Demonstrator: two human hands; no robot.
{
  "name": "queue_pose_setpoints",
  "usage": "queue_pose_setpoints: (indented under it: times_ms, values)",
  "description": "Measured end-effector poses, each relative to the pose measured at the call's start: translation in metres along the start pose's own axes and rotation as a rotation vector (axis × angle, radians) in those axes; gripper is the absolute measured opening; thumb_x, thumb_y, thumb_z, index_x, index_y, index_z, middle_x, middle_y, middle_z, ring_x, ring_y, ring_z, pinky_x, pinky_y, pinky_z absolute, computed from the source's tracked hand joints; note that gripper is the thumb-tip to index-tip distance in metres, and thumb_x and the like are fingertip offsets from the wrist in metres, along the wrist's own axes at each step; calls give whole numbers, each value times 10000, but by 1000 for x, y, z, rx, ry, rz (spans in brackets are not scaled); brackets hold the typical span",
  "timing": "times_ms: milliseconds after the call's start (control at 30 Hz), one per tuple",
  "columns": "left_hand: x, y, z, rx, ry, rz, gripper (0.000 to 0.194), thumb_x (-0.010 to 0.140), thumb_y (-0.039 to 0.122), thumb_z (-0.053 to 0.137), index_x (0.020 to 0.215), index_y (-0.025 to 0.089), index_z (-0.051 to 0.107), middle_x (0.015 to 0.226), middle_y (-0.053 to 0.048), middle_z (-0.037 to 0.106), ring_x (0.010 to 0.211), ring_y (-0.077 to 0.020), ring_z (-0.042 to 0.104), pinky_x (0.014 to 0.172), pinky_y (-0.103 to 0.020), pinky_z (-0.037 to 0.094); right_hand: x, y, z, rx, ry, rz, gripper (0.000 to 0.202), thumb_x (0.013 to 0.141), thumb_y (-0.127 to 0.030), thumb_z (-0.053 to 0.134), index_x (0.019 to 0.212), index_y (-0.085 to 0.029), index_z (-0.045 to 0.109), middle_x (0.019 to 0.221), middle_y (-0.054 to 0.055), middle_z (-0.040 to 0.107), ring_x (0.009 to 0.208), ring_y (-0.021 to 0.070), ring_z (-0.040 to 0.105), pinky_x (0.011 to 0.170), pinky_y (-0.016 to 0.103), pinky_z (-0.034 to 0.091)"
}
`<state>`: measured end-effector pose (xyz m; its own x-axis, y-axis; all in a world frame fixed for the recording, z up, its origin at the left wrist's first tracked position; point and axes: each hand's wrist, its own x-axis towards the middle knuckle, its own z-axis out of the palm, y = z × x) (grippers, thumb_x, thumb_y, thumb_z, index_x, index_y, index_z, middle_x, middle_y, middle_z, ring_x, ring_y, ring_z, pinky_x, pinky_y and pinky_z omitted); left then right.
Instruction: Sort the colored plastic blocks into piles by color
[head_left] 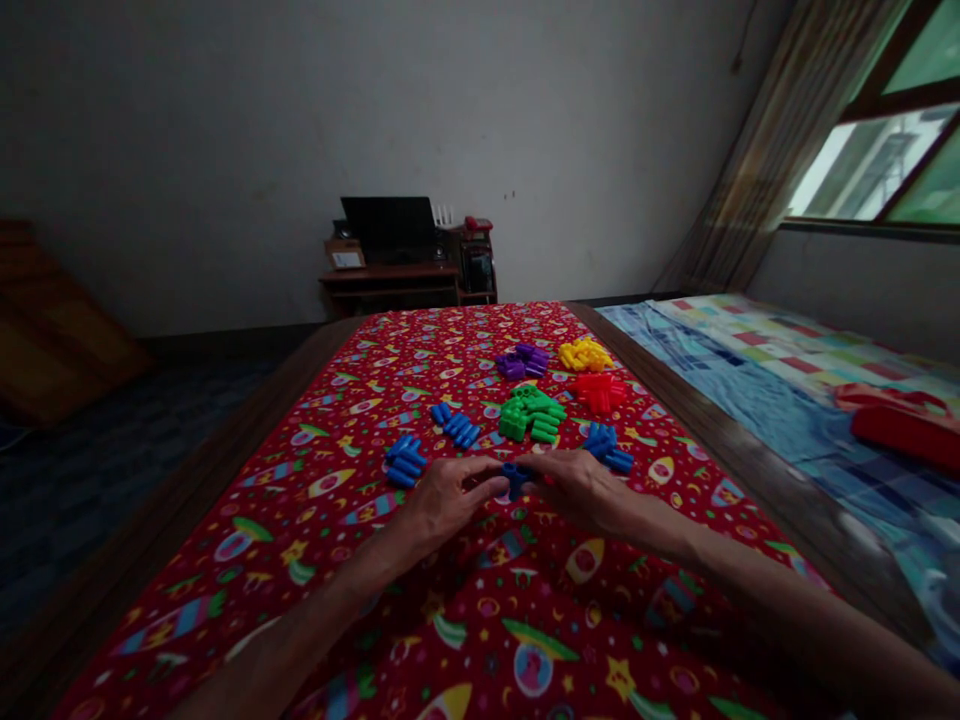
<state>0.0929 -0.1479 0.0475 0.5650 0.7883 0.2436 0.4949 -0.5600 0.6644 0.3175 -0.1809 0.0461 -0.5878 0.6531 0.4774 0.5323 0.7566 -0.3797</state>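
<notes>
While the left hand (446, 497) pinches the blue piece (515, 481) at its nine o'clock side, above the bench (259, 415), the right hand (583, 487) grips it at three, green pieces (516, 419) lying towards twelve. Light, stiff plastic by the look, smooth, perhaps slippery, hardly fragile; opposite sides should offer the best hold!

There seem three blue piles (406, 462), one green pile (531, 412), one purple (523, 361), one red (600, 393), one yellow (585, 355).

A home, seemingly a bedroom: a bed with patchwork bedding (817, 350) lies beneath a curtained window (885, 160), a monitor (388, 228) stands on a small desk (390, 276), and a cartoon-print cloth (442, 340) covers the table (657, 380).
</notes>
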Motion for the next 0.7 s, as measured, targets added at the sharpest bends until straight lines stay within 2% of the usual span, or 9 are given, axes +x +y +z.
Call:
queue_pose_setpoints:
  times_ms: [67,167,267,333,433,500,600,700]
  values:
    - [1,-17,-14,126,30,23,326,892,460,512,973,223,720,969,-39,746,901,-205,686,850,-289,521,-5,12,-12,-26,42,123,281,968,-302,449,1110,-137,627,769,60,677,611,124,573,572,225,424]
    - [-2,-63,-43,383,100,40,358,850,495,537,1004,219,706,1088,-88,716,1075,-255,630,992,-377,459,-23,40,-42,-45,72,338,335,952,-372,427,967,-135,664,654,24,624,529,108,505,507,214,371]
    - [-8,-107,-64,524,81,-89,425,781,522,582,1041,203,687,1128,-124,694,1091,-297,623,985,-430,464,-49,71,-70,-65,74,469,385,920,-412,413,817,-139,664,589,6,573,504,102,455,481,214,340]
    - [-11,-121,-70,528,60,-144,427,746,509,608,1041,210,685,1105,-118,699,1059,-300,642,949,-412,491,-63,87,-79,-78,22,522,421,901,-431,407,705,-143,644,540,-4,532,479,97,417,468,216,323]
    - [-9,-118,-69,475,74,-148,381,711,467,631,1010,239,694,1053,-83,716,1002,-283,666,902,-376,514,-74,99,-82,-136,-33,561,418,879,-429,419,691,-141,658,526,2,538,465,97,416,469,219,314]
    - [-3,-109,-68,415,52,-133,350,705,444,626,986,250,702,1018,-60,725,957,-266,678,871,-355,522,-71,98,-80,-213,21,556,388,869,-400,433,753,-133,690,547,16,569,476,100,434,480,221,310]
    - [5,-100,-69,344,31,-150,298,714,446,605,900,243,721,927,-46,727,855,-246,685,804,-337,532,-53,83,-75,-254,108,486,374,877,-362,429,801,-124,707,544,19,573,465,93,413,473,218,290]
    - [10,-92,-71,346,153,-141,269,694,473,632,758,223,711,871,-59,695,825,-244,665,772,-340,529,-26,56,-64,-175,102,358,364,913,-344,426,875,-121,711,549,3,573,457,80,403,469,206,289]
